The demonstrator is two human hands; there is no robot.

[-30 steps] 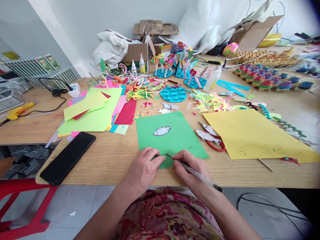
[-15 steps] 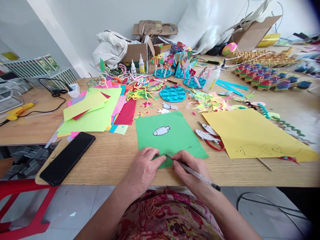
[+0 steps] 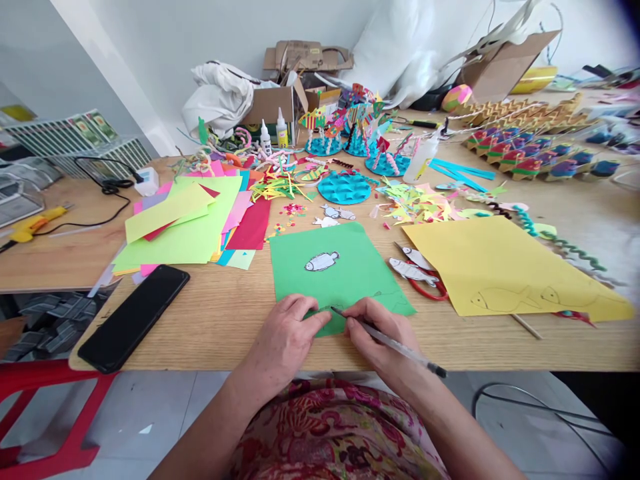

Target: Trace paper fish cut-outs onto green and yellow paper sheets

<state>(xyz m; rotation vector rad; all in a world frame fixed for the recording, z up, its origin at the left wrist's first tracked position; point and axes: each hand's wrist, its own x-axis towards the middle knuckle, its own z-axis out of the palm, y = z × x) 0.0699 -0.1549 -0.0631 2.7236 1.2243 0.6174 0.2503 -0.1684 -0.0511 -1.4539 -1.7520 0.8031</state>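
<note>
A green sheet of paper (image 3: 345,267) lies at the table's front edge, with a white paper fish cutout (image 3: 322,261) on it. My right hand (image 3: 383,330) grips a clear-barrelled pen (image 3: 403,348), its tip touching the sheet's lower part by a dark pencil-like outline. My left hand (image 3: 283,337) rests on the sheet's lower left, fingers stretched out and partly spread, thumb beside the outline. Part of that drawing is hidden by the left hand. A further faint outline (image 3: 383,293) shows near the sheet's right corner.
Right of the green sheet are red-handled scissors (image 3: 429,292), more fish cutouts (image 3: 413,271) and a yellow sheet (image 3: 500,267) with drawn fish. A black phone (image 3: 134,319) and coloured papers (image 3: 175,233) lie left. Blue discs (image 3: 345,188), scraps (image 3: 425,202) and a glue bottle (image 3: 423,160) stand behind.
The pen's back end has tilted slightly right and up while its tip stays near the same spot. My left hand holds its place; the view has shifted a little.
</note>
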